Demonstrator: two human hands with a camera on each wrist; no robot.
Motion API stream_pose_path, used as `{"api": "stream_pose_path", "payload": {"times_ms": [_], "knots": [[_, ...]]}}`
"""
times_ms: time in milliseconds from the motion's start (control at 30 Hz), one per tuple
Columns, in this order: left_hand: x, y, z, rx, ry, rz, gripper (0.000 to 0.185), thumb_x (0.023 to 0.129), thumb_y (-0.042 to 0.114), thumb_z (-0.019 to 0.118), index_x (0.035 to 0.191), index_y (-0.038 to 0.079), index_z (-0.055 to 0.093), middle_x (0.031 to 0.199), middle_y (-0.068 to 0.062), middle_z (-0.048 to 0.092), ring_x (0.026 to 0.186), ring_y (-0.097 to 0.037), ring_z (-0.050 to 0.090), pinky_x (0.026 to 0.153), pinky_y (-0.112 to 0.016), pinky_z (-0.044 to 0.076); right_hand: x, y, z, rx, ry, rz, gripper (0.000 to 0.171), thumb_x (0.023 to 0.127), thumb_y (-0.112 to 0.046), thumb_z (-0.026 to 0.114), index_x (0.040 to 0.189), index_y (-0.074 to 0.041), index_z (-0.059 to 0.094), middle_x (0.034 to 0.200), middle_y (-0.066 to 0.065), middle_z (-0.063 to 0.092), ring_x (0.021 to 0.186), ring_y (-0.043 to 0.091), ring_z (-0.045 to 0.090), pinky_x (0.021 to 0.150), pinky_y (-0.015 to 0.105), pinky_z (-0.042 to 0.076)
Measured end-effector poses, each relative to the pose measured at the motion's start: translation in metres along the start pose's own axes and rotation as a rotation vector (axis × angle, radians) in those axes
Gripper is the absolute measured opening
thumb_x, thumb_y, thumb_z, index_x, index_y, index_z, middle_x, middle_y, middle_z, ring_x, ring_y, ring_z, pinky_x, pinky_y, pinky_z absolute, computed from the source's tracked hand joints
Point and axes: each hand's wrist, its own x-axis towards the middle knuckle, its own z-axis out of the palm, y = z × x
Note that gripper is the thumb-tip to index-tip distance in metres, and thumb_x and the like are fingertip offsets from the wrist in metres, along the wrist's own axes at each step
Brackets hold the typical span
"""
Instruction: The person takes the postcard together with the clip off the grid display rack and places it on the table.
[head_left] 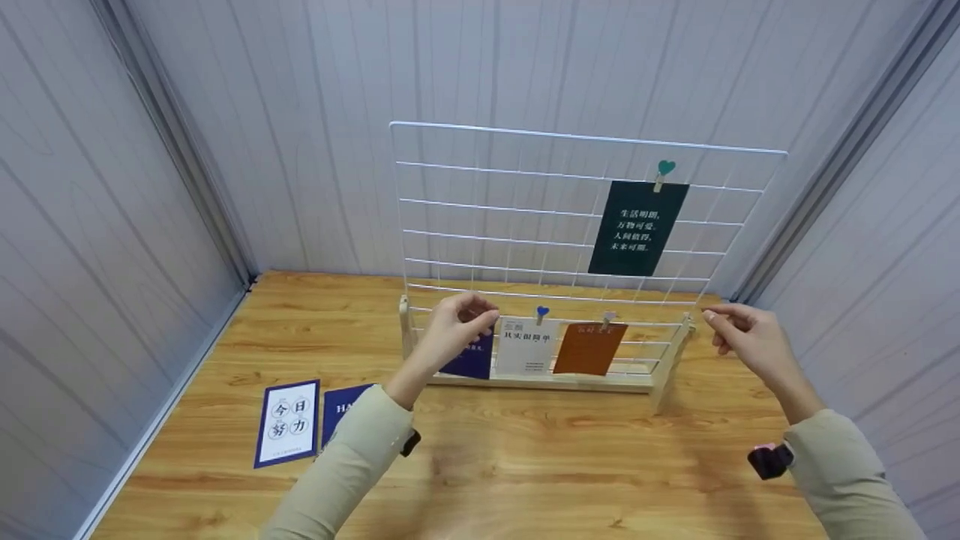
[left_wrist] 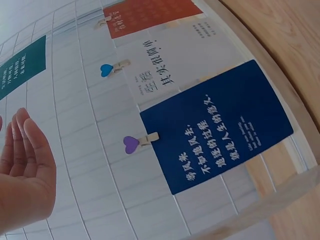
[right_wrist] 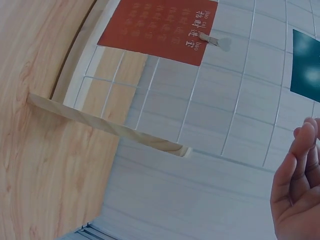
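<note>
A white wire grid rack [head_left: 585, 137] stands upright in a wooden base [head_left: 525, 382]. My left hand [head_left: 457, 326], fingers loosely bent and holding nothing visible, is by the grid, overlapping a dark blue card [left_wrist: 215, 125] in the head view. A purple heart clip [left_wrist: 131, 145] fixes that card. Beside it hang a white card [head_left: 525, 356] under a blue heart clip [head_left: 542, 311] and an orange card [head_left: 589, 351] under a pale heart clip [right_wrist: 212, 40]. Higher right, a green heart clip [head_left: 666, 168] holds a dark green card [head_left: 637, 225]. My right hand [head_left: 746, 334], loosely curled without a visible object, hovers beyond the right end.
On the wooden table [head_left: 562, 465], left of the rack, lie a blue-bordered white card [head_left: 287, 424] and a dark blue card [head_left: 341, 403], the latter partly hidden by my left sleeve. Pale panelled walls [head_left: 337, 75] surround the table at the back and sides.
</note>
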Motion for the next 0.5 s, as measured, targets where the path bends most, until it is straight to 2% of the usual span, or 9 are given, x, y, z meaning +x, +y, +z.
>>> {"api": "stream_pose_path", "payload": {"times_ms": [67, 133, 300, 367, 500], "knots": [[0.003, 0.002, 0.003, -0.014, -0.008, 0.004, 0.014, 0.084, 0.004, 0.057, 0.091, -0.008, 0.058, 0.077, -0.015, 0.058, 0.059, -0.009, 0.051, 0.050, -0.018, 0.043, 0.000, -0.011, 0.000, -0.013, -0.005, -0.010, 0.033, 0.090, -0.021, 0.051, 0.106, 0.008, 0.057, 0.065, 0.014, 0.057, 0.051, 0.014, 0.054, 0.048, 0.023, 0.048], [0.006, 0.004, 0.005, -0.022, -0.019, 0.000, 0.015, 0.085, 0.004, 0.057, 0.092, -0.008, 0.058, 0.077, -0.014, 0.058, 0.060, -0.014, 0.053, 0.051, -0.018, 0.044, 0.000, -0.023, 0.000, -0.021, -0.009, -0.028, 0.032, 0.090, -0.019, 0.050, 0.106, 0.009, 0.057, 0.065, 0.015, 0.056, 0.051, 0.014, 0.054, 0.048, 0.022, 0.047], [0.020, -0.016, 0.013, -0.015, -0.051, -0.029, 0.019, 0.085, 0.015, 0.060, 0.095, -0.001, 0.060, 0.082, -0.005, 0.059, 0.068, -0.019, 0.055, 0.058, -0.027, 0.048, 0.004, -0.048, 0.000, -0.032, -0.004, -0.067, 0.029, 0.090, -0.014, 0.050, 0.104, 0.011, 0.056, 0.063, 0.015, 0.056, 0.050, 0.014, 0.053, 0.048, 0.021, 0.047], [0.027, -0.023, 0.016, 0.002, -0.062, -0.032, 0.020, 0.084, 0.018, 0.060, 0.096, 0.002, 0.061, 0.084, -0.003, 0.059, 0.071, -0.015, 0.055, 0.062, -0.030, 0.048, 0.007, -0.054, -0.001, -0.038, 0.000, -0.080, 0.029, 0.090, -0.014, 0.051, 0.104, 0.012, 0.057, 0.063, 0.015, 0.056, 0.050, 0.014, 0.053, 0.048, 0.021, 0.047], [0.034, -0.017, 0.022, 0.015, -0.083, -0.018, 0.018, 0.084, 0.018, 0.060, 0.096, 0.004, 0.061, 0.086, -0.002, 0.059, 0.075, -0.017, 0.055, 0.065, -0.030, 0.047, 0.012, -0.066, -0.002, -0.033, 0.010, -0.104, 0.029, 0.090, -0.014, 0.051, 0.103, 0.011, 0.057, 0.063, 0.013, 0.055, 0.051, 0.014, 0.053, 0.049, 0.021, 0.047]]}}
